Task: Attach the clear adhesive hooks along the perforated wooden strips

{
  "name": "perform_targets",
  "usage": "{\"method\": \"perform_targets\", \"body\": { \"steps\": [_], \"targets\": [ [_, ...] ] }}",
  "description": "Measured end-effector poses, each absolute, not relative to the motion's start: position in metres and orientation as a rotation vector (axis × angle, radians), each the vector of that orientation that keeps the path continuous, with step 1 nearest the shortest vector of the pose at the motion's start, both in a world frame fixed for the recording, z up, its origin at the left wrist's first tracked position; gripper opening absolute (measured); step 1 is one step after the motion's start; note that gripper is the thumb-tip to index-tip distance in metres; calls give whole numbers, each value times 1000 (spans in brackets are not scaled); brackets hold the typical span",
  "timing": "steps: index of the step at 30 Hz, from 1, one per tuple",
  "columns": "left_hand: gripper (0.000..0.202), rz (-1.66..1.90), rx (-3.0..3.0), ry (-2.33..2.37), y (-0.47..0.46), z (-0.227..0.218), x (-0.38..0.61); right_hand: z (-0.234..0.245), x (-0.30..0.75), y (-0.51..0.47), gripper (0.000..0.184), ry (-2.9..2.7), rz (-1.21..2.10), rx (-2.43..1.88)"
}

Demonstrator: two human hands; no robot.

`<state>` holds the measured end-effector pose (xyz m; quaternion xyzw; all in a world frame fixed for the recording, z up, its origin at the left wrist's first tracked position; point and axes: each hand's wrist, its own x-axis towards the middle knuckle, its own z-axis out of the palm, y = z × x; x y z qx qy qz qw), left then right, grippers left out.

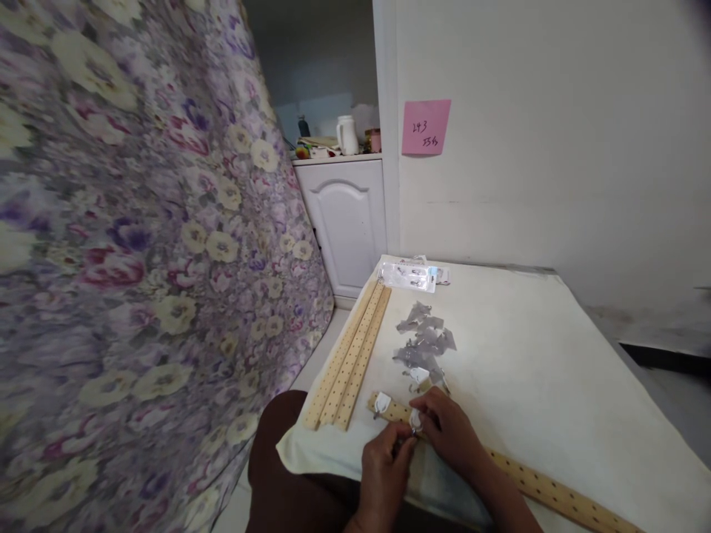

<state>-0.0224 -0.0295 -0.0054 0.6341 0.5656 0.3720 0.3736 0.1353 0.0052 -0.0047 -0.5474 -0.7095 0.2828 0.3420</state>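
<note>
A long perforated wooden strip lies across the near edge of the cloth-covered table. My left hand and my right hand meet over its left part, both with fingers pinched on a small white hook. Another white hook sits on the strip's left end. Several grey plastic pieces lie scattered just beyond my hands. Three more perforated wooden strips lie side by side along the table's left edge.
A clear packet of hooks lies at the table's far left corner. A floral curtain hangs at left. A white cabinet with a white jug stands behind. A pink note sticks on the wall.
</note>
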Motion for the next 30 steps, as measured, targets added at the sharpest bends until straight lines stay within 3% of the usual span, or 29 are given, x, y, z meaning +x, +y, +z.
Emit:
{"method": "perform_targets", "body": {
  "steps": [30],
  "targets": [
    [11,972,1658,1424,-28,-5,-22,0,134,5,23,-1800,848,-1504]
  ]
}}
